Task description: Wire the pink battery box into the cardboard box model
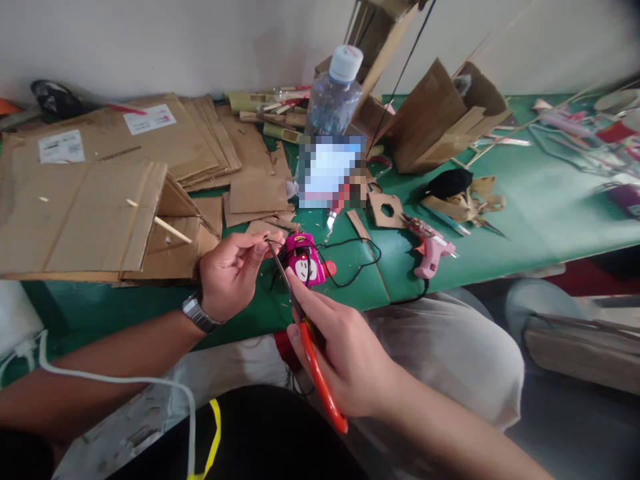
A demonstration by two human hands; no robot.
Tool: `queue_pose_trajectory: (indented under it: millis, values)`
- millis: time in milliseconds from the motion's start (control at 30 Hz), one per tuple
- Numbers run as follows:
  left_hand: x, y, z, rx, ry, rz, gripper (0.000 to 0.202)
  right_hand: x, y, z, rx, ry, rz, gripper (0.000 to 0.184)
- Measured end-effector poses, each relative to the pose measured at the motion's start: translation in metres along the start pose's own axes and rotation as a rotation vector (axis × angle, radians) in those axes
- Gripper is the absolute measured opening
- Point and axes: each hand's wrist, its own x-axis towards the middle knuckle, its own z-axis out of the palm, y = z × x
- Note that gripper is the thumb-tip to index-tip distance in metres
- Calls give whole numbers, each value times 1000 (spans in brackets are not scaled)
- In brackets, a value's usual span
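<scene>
My right hand (345, 340) grips a pair of scissors (316, 377) with orange handles. Their dark blades point up and left, the tips at the fingertips of my left hand (233, 273). Thumb and forefinger of that left hand are pinched together on what looks like the end of a thin black cord (356, 283). Just right of the fingertips lies a small bright pink device (306, 257) with a white cartoon face; the cord crosses it and loops to its right on the green table. How far the blades are apart cannot be made out.
Cut cardboard (185, 137) and a cardboard box (90, 213) fill the left. Behind the device stand a plastic bottle (334, 100) and a red-handled cutter (339, 200). Right of it lies a pink glue gun (431, 248). A paper bag (430, 120) stands farther back.
</scene>
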Motion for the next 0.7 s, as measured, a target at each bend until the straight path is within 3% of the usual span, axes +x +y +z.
queue_pose_trajectory:
  millis: [67, 167, 233, 300, 433, 500, 567, 700]
  values:
    - [0, 0, -1, 11, 2, 16, 15, 0, 1, 4, 209, -16, 32, 65]
    - [-1, -1, -1, 25, 13, 24, 14, 1, 2, 6, 773, -50, 144, 51]
    - [-1, -1, -1, 26, 16, 12, 14, 2, 2, 2, 991, -78, 191, 46]
    - [-1, -1, -1, 17, 14, 6, 14, 3, 0, -4, 961, -91, 207, 45]
    - [-1, -1, 0, -6, -16, 16, 11, 3, -5, -11, 325, -28, 120, 54]
    - [-1, 0, 0, -13, -29, 25, 10, 2, -5, -9, 138, -12, 72, 61]
    - [-1, 0, 0, -14, -26, 25, 11, 2, -2, -6, 305, -23, 91, 59]
    - [1, 1, 2, -37, 5, -26, 17, 4, 4, -4, 946, -85, 198, 49]
